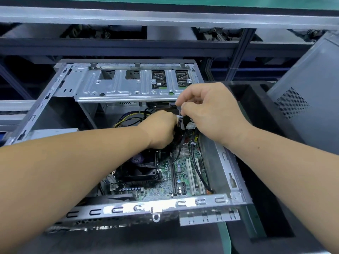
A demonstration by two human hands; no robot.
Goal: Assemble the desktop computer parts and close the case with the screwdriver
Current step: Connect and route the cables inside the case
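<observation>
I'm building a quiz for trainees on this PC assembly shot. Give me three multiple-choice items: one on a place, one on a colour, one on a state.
1. Where is the black square cooling fan?
A. on the green motherboard
B. on top of the silver metal drive cage
C. outside the case

2. What colour are the long expansion slots?
A. red
B. white
C. blue

3. How is the open grey metal computer case?
A. side panel on
C. wrapped in plastic
B. side open

Key: 1 A, it sits on the board; 2 B, two pale strips; 3 B, the left hand and right hand work on cables inside.
</observation>
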